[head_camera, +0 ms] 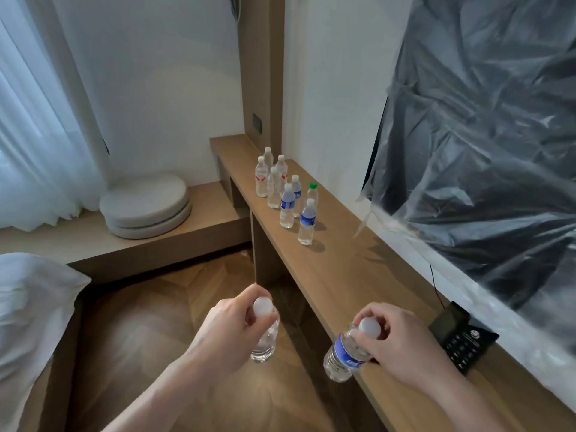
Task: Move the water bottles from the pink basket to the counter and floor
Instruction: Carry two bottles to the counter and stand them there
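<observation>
My left hand [229,325] grips the neck of a clear unlabelled water bottle [265,341] with a white cap, held over the wooden floor [149,338]. My right hand [402,341] grips the neck of a blue-labelled water bottle [343,357], held at the front edge of the long wooden counter [349,275]. Farther along the counter stand several water bottles [286,194] upright in a cluster, one with a green cap [312,186]. The pink basket is out of view.
A black phone [461,341] with a cord lies on the counter at the right. A plastic-covered screen [486,126] hangs on the wall above it. Round grey cushions [146,207] sit on a low platform at the left. A white pillow [31,313] fills the left edge.
</observation>
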Tool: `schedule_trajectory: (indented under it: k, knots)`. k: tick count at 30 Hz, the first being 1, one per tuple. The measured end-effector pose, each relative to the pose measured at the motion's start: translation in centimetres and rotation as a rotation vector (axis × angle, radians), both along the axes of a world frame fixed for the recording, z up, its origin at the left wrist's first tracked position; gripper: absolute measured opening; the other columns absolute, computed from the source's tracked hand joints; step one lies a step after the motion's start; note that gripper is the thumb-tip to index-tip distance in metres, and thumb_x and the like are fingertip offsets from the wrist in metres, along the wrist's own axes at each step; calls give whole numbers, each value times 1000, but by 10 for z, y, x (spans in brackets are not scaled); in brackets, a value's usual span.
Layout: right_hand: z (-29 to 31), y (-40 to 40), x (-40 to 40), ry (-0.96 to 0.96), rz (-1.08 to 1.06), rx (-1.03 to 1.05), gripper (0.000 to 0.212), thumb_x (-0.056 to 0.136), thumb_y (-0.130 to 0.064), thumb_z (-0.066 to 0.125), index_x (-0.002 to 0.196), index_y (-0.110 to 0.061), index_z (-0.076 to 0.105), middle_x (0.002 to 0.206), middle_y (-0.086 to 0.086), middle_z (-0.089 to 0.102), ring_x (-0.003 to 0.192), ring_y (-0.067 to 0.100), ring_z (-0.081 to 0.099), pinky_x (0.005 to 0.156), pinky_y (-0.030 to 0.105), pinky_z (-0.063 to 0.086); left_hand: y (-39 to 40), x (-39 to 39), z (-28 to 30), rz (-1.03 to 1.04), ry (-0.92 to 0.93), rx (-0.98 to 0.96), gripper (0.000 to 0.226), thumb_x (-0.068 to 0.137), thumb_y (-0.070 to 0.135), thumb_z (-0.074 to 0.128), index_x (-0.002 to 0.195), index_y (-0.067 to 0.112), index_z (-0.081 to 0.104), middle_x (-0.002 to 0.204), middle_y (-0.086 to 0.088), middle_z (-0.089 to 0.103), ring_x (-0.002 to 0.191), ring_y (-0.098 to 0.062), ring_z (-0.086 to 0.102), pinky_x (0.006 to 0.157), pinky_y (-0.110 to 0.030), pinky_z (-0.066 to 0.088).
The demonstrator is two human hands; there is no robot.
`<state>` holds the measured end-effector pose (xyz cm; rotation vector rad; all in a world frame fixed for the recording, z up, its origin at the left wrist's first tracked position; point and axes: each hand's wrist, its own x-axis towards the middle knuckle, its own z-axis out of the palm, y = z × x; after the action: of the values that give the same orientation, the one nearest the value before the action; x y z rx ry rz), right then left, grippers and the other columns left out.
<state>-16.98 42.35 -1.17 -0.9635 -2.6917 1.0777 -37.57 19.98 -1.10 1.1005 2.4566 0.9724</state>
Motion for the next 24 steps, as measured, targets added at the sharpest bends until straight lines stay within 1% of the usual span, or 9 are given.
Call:
schedule_trajectory:
  k: [2, 6, 8, 11, 14, 16, 20, 23, 24]
  knots:
    - [-1, 13, -17, -8, -27, -4, 14, 89, -46, 78, 90, -39, 66, 89, -22, 69, 88, 4, 70, 66, 24, 64, 21, -25, -2, -28, -2, -5, 10, 96, 43, 65, 103, 42, 58, 68, 28, 60, 68, 1, 59, 55, -13, 43]
    - [-10, 52, -51, -18, -82, 22, 14, 87, -51, 74, 90, -41, 66, 90, -27, 68, 86, 2, 69, 70, 28, 65, 70, -71, -10, -77, -1, -14, 14, 96, 50, 64, 108, 45, 57, 69, 15, 63, 76, 2, 61, 57, -17, 43]
    - [-18, 72, -69, -23, -93, 5, 14, 86, -51, 74, 92, -41, 67, 91, -27, 68, 86, 3, 69, 69, 29, 65, 98, -90, -16, -110, 12, -34, 17, 97, 54, 62, 111, 46, 57, 69, 12, 63, 75, 2, 61, 56, -17, 43]
    - [-30, 107, -95, -17, -124, -12, 15, 84, -51, 73, 95, -42, 68, 92, -25, 68, 85, 5, 67, 72, 34, 64, 143, -118, -29, -152, 27, -76, 19, 97, 57, 60, 113, 47, 54, 66, 12, 64, 71, -3, 63, 56, -20, 45]
    - [-41, 144, -123, -16, -167, -17, 18, 80, -49, 73, 94, -40, 68, 91, -23, 68, 82, 3, 64, 70, 30, 58, 190, -145, -39, -210, 72, -149, 23, 99, 59, 55, 116, 45, 51, 69, 9, 64, 67, -8, 63, 59, -24, 49]
    - [-46, 168, -143, -15, -179, -32, 17, 78, -48, 72, 92, -39, 67, 90, -23, 68, 83, 2, 63, 72, 31, 57, 219, -160, -45, -234, 88, -190, 25, 99, 59, 53, 117, 44, 48, 71, 11, 62, 67, -8, 61, 59, -22, 47]
    - [-58, 212, -176, -21, -182, -47, 16, 75, -47, 68, 87, -37, 67, 88, -22, 68, 85, 3, 64, 75, 38, 61, 272, -189, -64, -268, 126, -236, 22, 99, 59, 52, 113, 44, 43, 71, 9, 59, 69, -14, 59, 66, -36, 52]
    - [-67, 236, -191, -29, -220, -52, 11, 78, -42, 69, 86, -36, 66, 89, -21, 68, 84, 3, 65, 75, 37, 61, 308, -205, -75, -288, 122, -273, 23, 100, 57, 51, 116, 42, 42, 70, 10, 57, 66, -12, 56, 62, -32, 45]
    - [-72, 242, -195, -28, -234, -50, 10, 78, -42, 69, 86, -37, 65, 90, -21, 67, 86, 3, 65, 76, 36, 61, 320, -210, -79, -299, 120, -291, 23, 100, 57, 51, 116, 42, 43, 72, 10, 59, 67, -11, 56, 62, -32, 45]
